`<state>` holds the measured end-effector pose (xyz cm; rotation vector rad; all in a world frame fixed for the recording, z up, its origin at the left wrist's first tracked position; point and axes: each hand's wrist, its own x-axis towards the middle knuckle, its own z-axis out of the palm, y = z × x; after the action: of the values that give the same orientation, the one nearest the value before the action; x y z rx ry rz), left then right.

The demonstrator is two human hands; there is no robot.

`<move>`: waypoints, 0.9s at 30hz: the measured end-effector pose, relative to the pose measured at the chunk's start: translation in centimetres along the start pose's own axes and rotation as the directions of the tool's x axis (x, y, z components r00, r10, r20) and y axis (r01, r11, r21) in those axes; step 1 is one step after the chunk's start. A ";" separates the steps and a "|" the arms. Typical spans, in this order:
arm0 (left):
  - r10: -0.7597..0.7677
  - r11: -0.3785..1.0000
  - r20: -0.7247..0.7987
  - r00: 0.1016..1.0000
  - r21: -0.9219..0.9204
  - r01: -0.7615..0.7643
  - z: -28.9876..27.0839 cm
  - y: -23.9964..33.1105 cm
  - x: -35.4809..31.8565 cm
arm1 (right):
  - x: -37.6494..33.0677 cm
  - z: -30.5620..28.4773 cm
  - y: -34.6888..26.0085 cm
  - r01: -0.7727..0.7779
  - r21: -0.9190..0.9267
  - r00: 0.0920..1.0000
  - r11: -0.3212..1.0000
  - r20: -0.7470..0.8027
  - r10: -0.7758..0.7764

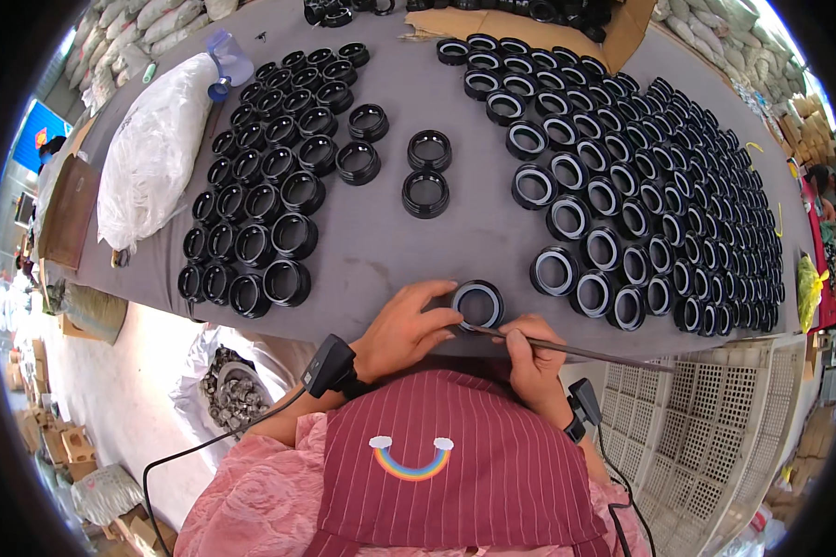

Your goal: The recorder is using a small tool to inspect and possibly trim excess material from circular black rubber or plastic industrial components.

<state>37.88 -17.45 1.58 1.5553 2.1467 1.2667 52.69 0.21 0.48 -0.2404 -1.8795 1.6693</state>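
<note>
At the table's near edge lies a black ring (pixel 493 291) with a pale grey band around its opening. My left hand (pixel 409 323) grips the ring's left side, with forefinger and thumb against its rim. In my right hand (pixel 533 358) is a thin dark rod (pixel 604 356), pinched between thumb and fingers. The rod's tip reaches the ring's near rim, and its long end points out to the right. Two more black rings, a farther one (pixel 429 149) and a nearer one (pixel 425 194), sit in the middle of the table.
Rows of black rings without the pale band (pixel 254 245) stand on the left of the grey-covered table (pixel 362 269). Many grey-banded rings (pixel 567 218) fill the right. A plastic bag (pixel 153 148) lies far left, and an open carton (pixel 632 32) stands at the back. Below are a sack of metal pieces (pixel 235 395) and plastic crates (pixel 706 408).
</note>
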 end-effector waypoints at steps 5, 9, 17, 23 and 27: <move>0.080 0.991 0.035 0.996 0.104 -0.083 -0.1 -0.5 0.3 | 1.1 0.6 -0.6 0.155 -0.223 0.986 0.962 0.099 -0.135; 0.083 0.992 0.074 0.994 0.086 -0.089 -0.1 -0.6 0.7 | 1.4 0.7 -0.7 0.160 -0.305 0.982 0.939 0.148 -0.120; 0.110 0.983 0.062 0.992 0.139 -0.118 0.1 -0.7 1.0 | 1.3 0.7 -0.1 0.069 -0.224 0.995 0.972 0.086 -0.050; 0.113 0.978 0.078 0.990 0.168 -0.125 0.3 -0.8 1.3 | 2.4 0.3 -0.8 0.129 -0.314 0.978 0.941 0.195 -0.069; 0.129 0.982 0.100 0.987 0.126 -0.141 0.2 -1.1 1.4 | 3.5 -0.6 -2.4 0.224 -0.436 0.958 0.871 0.262 -0.115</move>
<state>36.66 -16.29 1.10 1.8030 2.1387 1.0856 50.80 2.09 3.86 -0.0668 -2.3867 1.1475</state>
